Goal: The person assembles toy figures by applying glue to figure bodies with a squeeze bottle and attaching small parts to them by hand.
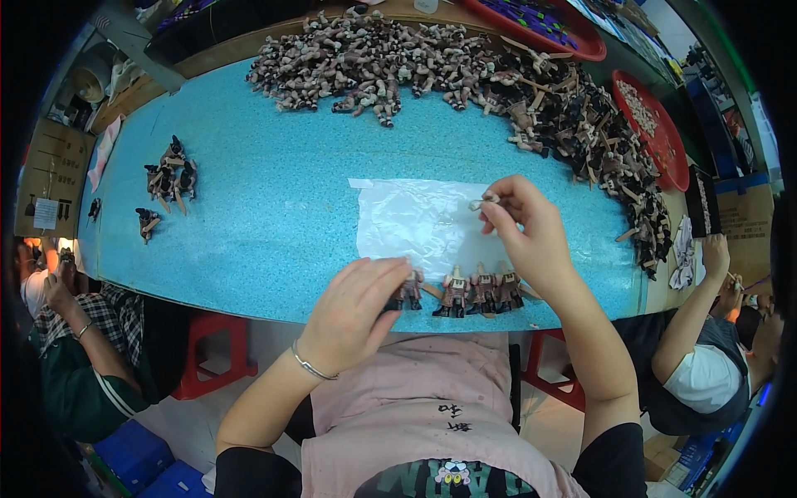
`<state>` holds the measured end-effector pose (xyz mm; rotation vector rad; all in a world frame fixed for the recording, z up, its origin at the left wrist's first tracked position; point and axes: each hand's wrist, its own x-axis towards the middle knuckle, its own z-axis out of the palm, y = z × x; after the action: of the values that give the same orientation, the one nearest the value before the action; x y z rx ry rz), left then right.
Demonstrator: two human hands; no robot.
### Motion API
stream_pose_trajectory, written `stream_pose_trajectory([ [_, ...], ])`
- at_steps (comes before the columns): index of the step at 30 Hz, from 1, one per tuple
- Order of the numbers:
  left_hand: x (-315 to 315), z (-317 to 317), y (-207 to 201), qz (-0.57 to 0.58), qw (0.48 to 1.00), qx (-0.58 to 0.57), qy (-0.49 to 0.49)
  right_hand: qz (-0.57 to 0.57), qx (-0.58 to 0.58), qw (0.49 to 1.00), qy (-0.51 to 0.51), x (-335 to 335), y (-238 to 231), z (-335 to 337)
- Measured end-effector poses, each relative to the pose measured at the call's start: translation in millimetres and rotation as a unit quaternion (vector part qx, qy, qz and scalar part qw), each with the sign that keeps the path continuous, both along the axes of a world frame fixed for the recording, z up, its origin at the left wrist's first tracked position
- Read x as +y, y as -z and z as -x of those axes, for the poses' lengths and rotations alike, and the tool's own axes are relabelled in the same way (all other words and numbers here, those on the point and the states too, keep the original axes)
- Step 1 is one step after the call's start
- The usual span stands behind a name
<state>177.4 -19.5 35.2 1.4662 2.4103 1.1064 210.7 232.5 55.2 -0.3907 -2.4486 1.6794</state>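
Observation:
Between the thumb and fingertips of my right hand point(525, 224) is a small pale figurine part point(484, 202), held above a crinkled white plastic sheet point(407, 217). My left hand point(355, 309), a bracelet at its wrist, rests at the table's near edge with its fingers over a small figurine point(408, 292). Whether those fingers grip the figurine or only touch it is hard to see. Just right of it, several brown and dark figurines point(481, 290) without visible heads stand in a row along the near edge.
A big heap of pale figurine parts point(357, 62) covers the blue table's point(249, 224) far side; darker figurines point(598, 124) pile along the right. Red trays point(674, 170) stand beyond. Several finished-looking figurines point(170, 176) lie at left. Other people sit at both sides.

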Motion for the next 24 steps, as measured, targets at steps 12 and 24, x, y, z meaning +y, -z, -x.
stream_pose_trajectory([
  [12, -25, -26, -19, -0.016, 0.957, -0.291, -0.014, 0.233, -0.049, 0.970, -0.048, -63, -16, -92],
  [24, -10, -33, -17, 0.005, 0.967, -0.253, 0.029, 0.053, -0.005, 0.989, -0.139, -82, 3, -100],
])
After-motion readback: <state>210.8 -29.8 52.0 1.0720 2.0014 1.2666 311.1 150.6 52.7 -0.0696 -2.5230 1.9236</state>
